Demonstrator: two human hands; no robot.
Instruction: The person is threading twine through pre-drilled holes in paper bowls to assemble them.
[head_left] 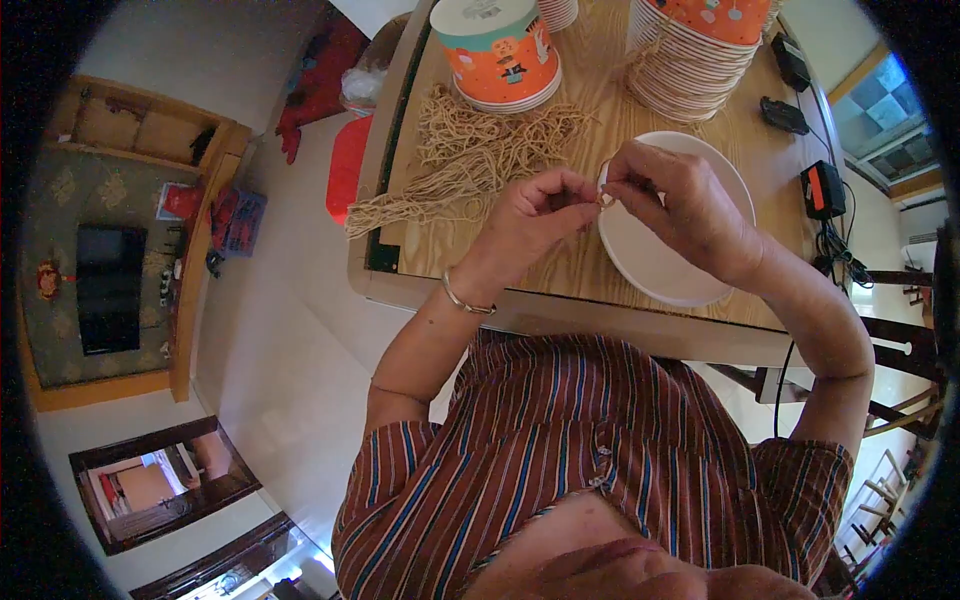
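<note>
A white paper tub (668, 262) lies at the table's near edge, its pale inside facing me. At its left rim, my left hand (545, 212) is closed, thumb and forefinger pinching a short end of tan twine (604, 199). My right hand (682, 195) reaches across the tub's opening, its fingers closed on the same twine from the other side. The fingers hide most of the twine and how it meets the rim. Left of the tub, a loose heap of tan twine cords (500, 150) spreads to the table's left edge.
Behind the heap stands an orange and teal printed tub (505, 60). A tall stack of nested tubs with twine handles (690, 65) rises at the back right. Black power adapters (783, 115) and an orange-black box (823, 190) with cables line the right edge. A red stool (349, 170) stands left.
</note>
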